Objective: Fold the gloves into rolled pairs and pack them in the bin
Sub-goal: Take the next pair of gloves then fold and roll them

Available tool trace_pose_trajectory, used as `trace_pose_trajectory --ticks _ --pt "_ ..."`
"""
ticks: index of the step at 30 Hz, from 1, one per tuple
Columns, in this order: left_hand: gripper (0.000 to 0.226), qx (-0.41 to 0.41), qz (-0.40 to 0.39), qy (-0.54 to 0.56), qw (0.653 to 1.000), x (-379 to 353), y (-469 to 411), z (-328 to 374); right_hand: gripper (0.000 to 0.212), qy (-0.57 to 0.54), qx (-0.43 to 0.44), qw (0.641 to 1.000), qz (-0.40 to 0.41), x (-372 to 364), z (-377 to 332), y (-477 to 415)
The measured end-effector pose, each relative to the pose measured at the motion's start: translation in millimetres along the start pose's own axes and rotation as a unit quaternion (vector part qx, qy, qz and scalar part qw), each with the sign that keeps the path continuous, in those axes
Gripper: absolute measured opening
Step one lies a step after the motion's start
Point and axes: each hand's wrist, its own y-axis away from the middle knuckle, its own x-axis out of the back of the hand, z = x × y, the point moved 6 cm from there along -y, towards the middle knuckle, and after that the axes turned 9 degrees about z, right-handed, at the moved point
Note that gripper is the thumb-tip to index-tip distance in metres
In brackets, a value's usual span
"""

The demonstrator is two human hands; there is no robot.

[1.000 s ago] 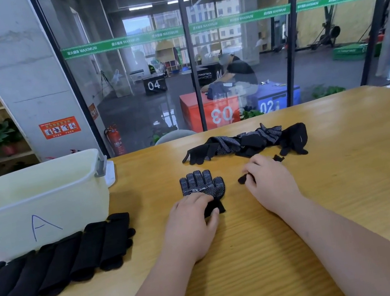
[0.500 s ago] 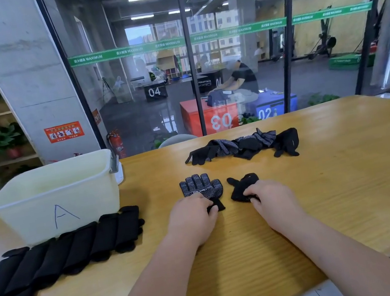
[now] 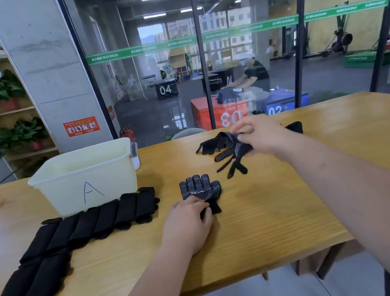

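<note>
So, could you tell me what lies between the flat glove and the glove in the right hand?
Head view: just bare table between the flat glove and the held glove.

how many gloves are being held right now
2. The left hand grips the cuff of the dotted glove lying flat on the table; the right hand pinches a second glove raised by the heap. More could be hidden in that grip.

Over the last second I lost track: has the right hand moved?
Yes. The right hand went from beside the flat glove away to the glove pile, where it pinches a dangling glove.
</note>
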Motion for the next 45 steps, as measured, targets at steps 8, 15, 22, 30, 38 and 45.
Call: trace_pose_trajectory --ticks 8,15,22,30,38,45 --pt "0.039 0.008 0.007 -0.003 1.000 -0.6 0.4 0.1 0.035 -0.216 -0.027 0.969 0.118 10.0 15.1 -15.8" --pt "0.039 0.008 0.001 -0.010 1.000 1.4 -0.2 3.6 0.033 0.030 -0.208 0.978 -0.008 -33.9 127.3 29.0" --pt "0.038 0.004 0.006 -0.005 1.000 -2.7 -1.1 1.8 0.045 0.383 0.016 0.923 0.039 -30.9 116.2 25.5" --pt "0.035 0.000 0.021 -0.003 1.000 -5.1 -0.7 1.1 0.023 0.397 0.194 0.896 0.044 -46.1 114.7 43.7" --pt "0.038 -0.003 0.011 -0.008 1.000 -3.3 0.2 2.5 0.017 0.422 0.235 0.876 -0.008 -48.3 98.6 44.5" --pt "0.033 -0.004 0.034 -0.006 0.999 2.5 0.9 4.9 0.015 0.048 0.075 0.996 -0.008 14.5 4.9 10.9"
